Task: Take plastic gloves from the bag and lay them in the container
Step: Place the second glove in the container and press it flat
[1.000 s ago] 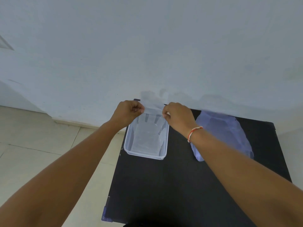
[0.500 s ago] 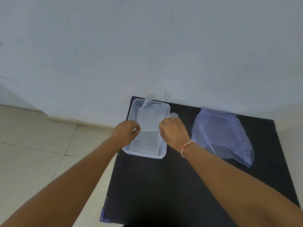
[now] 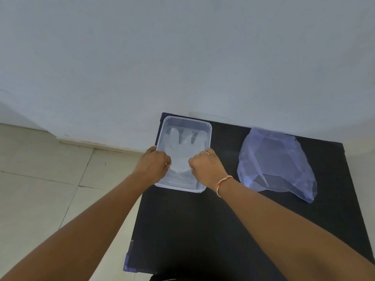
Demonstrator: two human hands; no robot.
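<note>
A clear plastic container [image 3: 209, 130] stands at the back left of the black table. A thin see-through plastic glove [image 3: 182, 147] lies spread inside it, fingers pointing toward the wall. My left hand [image 3: 153, 164] pinches the glove's cuff at the container's left side. My right hand [image 3: 207, 166] pinches the cuff at the right side; a red-and-white thread band circles that wrist. The bluish translucent bag [image 3: 276, 161] lies to the right of the container, apart from both hands.
The black table [image 3: 203, 230] stands against a pale wall [image 3: 182, 57]. Its left edge drops off to a tiled floor [image 3: 50, 189]. The bag takes up the back right of the table.
Both hands came down and toward me with the glove, from held up above the container to lying spread inside it. The bag has not moved.
</note>
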